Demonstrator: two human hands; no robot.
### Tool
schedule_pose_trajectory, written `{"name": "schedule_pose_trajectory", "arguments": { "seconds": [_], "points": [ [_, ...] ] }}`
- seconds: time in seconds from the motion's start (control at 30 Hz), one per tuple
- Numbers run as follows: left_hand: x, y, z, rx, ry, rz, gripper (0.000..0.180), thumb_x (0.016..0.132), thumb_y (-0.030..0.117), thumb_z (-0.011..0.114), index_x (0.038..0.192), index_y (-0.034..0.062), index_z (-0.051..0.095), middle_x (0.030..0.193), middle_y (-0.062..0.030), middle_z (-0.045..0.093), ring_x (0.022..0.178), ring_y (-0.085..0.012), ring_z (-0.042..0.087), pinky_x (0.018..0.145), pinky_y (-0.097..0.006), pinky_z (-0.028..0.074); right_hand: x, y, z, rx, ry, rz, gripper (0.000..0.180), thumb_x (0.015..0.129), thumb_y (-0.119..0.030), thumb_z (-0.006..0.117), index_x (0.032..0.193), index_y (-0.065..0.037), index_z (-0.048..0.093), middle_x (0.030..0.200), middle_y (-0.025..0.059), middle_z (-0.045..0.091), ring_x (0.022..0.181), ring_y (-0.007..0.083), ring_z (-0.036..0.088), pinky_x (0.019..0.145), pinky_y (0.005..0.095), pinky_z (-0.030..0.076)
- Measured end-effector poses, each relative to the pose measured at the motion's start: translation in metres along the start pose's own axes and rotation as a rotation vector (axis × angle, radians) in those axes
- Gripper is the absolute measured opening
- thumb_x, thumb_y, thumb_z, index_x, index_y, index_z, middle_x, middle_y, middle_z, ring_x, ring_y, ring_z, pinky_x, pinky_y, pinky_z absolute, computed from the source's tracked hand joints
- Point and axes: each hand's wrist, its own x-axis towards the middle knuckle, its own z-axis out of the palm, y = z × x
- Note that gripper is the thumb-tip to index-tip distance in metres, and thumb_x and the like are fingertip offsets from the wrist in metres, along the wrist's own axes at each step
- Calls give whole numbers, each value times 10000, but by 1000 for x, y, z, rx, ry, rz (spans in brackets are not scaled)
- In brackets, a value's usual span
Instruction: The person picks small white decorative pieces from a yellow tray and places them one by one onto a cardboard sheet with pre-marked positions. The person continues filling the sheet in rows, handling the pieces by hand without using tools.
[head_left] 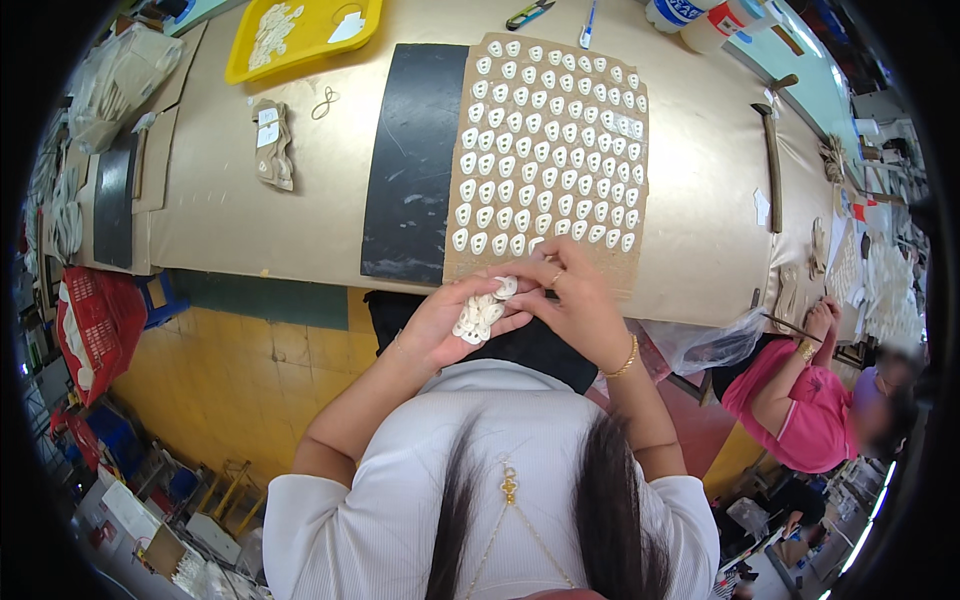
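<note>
A heap of small white teardrop-shaped pieces with holes (478, 318) lies in my left hand (432, 325), its fingers curled around them. Over the top of this heap, my right hand (582, 305) has its thumb and fingers drawn together at one white piece (506, 287); the exact grip is partly hidden. Both hands are at the table's near edge, by the lower border of a brown cardboard sheet (550, 262). Rows of similar white pieces (540, 150) are laid out across that sheet, with the lowest row just beyond my fingers.
Left of the cardboard lies a black board (412, 160). A yellow tray (245, 55) with loose white pieces, a tied brown bundle (273, 150), snips (530, 14), a pen (588, 25) and a hammer (770, 165) lie around the table. A person in pink (800, 410) works at the right.
</note>
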Motion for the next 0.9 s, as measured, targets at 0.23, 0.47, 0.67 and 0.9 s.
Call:
{"name": "schedule_pose_trajectory", "arguments": {
  "seconds": [0.23, 0.47, 0.67, 0.9],
  "points": [
    [-1, -4, -1, -81, -28, -26, 360, 930, 92, 451, 1250, -73, 449, 1118, -156, 582, 1016, -235, 613, 950, -419, 509, -5, 10, 3, -159, -38, -110, 221, 747, -107, 715, 964, -68, 691, 886, 79, 572, 833, 260, 587, 731, 356, 477],
    [1, -4, 6, -47, 40, -57, 417, 937, 102, 450, 1309, -84, 411, 1201, -199, 562, 1114, -276, 586, 951, -400, 511, -9, 9, -2, -48, 73, -49, 117, 830, -73, 672, 936, -28, 651, 863, 90, 606, 800, 237, 620, 709, 326, 501],
    [-1, 1, 12, 33, 69, -67, 456, 960, 143, 471, 1344, -87, 385, 1266, -233, 540, 1132, -286, 587, 913, -357, 539, -19, 29, -15, 576, 275, 403, 91, 906, -40, 613, 949, 13, 552, 867, 60, 621, 777, 125, 659, 664, 247, 538],
    [-2, 1, -3, 56, -21, -88, 414, 979, 207, 486, 1318, -27, 445, 1012, -138, 622, 659, -122, 586, 468, -210, 458, -23, 44, -17, 614, 367, 473, 181, 879, -22, 641, 1026, 28, 547, 890, 68, 618, 772, 116, 651, 660, 220, 528]
  ]
}}
